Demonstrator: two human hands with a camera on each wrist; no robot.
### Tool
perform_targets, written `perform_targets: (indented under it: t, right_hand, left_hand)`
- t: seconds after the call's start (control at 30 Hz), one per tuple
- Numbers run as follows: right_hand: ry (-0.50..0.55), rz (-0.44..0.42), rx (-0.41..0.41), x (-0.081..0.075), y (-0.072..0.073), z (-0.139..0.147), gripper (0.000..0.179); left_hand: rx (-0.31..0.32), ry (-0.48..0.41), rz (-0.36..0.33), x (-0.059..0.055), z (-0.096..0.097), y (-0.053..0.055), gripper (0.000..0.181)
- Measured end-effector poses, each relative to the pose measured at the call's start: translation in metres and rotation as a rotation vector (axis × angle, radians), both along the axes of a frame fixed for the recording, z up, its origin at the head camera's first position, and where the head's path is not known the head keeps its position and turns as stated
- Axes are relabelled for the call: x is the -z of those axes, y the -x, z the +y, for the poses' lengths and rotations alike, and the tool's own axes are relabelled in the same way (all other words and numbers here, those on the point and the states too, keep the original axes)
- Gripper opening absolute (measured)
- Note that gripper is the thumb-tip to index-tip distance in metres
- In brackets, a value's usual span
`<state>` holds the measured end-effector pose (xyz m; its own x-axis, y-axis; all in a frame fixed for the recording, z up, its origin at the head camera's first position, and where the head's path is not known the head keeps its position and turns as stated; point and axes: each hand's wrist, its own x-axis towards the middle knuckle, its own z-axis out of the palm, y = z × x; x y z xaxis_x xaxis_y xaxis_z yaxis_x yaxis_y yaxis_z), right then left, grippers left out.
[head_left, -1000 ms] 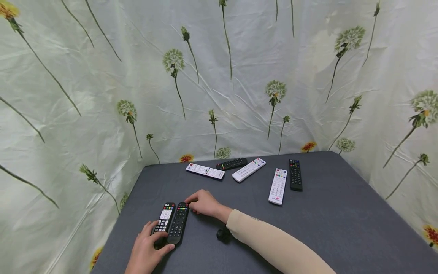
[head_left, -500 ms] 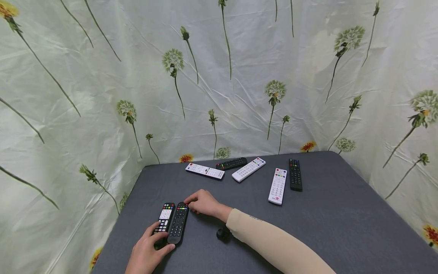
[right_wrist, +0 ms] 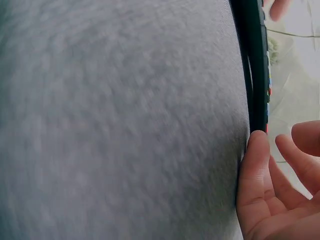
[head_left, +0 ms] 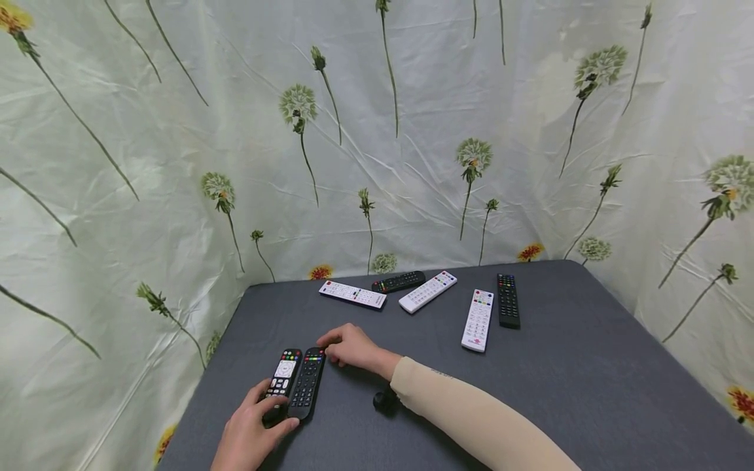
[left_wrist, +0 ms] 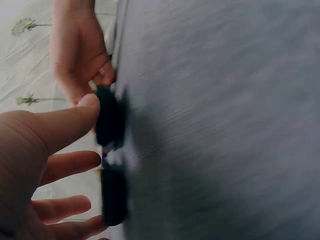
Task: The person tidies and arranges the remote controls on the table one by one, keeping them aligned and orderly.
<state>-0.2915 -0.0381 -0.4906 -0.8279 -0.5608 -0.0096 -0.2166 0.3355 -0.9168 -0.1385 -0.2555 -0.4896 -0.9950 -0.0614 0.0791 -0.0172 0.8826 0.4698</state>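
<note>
Two black remote controls lie side by side at the table's front left in the head view. The left remote (head_left: pixel 285 371) has a white panel around its upper buttons; the right remote (head_left: pixel 305 384) is all dark with coloured keys near its far end. My left hand (head_left: pixel 250 425) is at their near ends, its thumb touching the right remote's end and its fingers by the left remote, partly covering it. At the right remote's far end is my right hand (head_left: pixel 352 347). In the right wrist view its thumb (right_wrist: pixel 256 155) touches that remote's end, the other fingers loosely bent.
Further back lie a white remote (head_left: pixel 353 294), a black remote (head_left: pixel 398 281) and a tilted white remote (head_left: pixel 428 292). To the right are another white remote (head_left: pixel 478 320) and a black one (head_left: pixel 508 301). A small dark round object (head_left: pixel 383 401) sits below my right wrist.
My left hand has shifted very slightly toward the lower left. The right hand has barely moved, and the remotes lie as before.
</note>
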Motion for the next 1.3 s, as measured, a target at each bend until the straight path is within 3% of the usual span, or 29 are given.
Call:
perform_targets:
  t: [0.1,0.3,0.5,0.73,0.9,1.0,1.13,1.3]
  right_hand:
    - [0.024,-0.013,0.016,-0.003,0.003,0.002,0.028]
    - [0.03,-0.02,0.057,-0.012,0.014,0.014,0.028]
    - [-0.002,0.021,0.121,-0.02,0.029,0.031,0.029]
    - [-0.054,0.013,0.231,-0.031,0.049,0.052,0.032]
    - [-0.052,-0.052,0.315,-0.035,0.063,0.07,0.034]
    - [-0.059,-0.084,0.354,-0.037,0.068,0.079,0.037]
    - [-0.081,-0.122,0.37,-0.039,0.075,0.087,0.043]
    - [-0.128,-0.161,0.39,-0.037,0.081,0.095,0.041]
  left_hand:
    - [-0.016,-0.02,0.01,-0.013,-0.004,0.002,0.052]
    - [0.011,-0.111,0.166,-0.04,-0.008,0.019,0.041]
    - [0.071,-0.185,0.242,-0.056,-0.004,0.056,0.037]
    - [0.071,-0.3,0.176,-0.066,0.006,0.112,0.036]
    - [0.029,-0.357,0.09,-0.063,0.005,0.161,0.039]
    - [-0.005,-0.441,0.058,-0.057,0.005,0.186,0.041]
    - [-0.049,-0.561,0.014,-0.047,0.007,0.208,0.044]
    - [-0.084,-0.56,-0.035,-0.037,0.015,0.23,0.049]
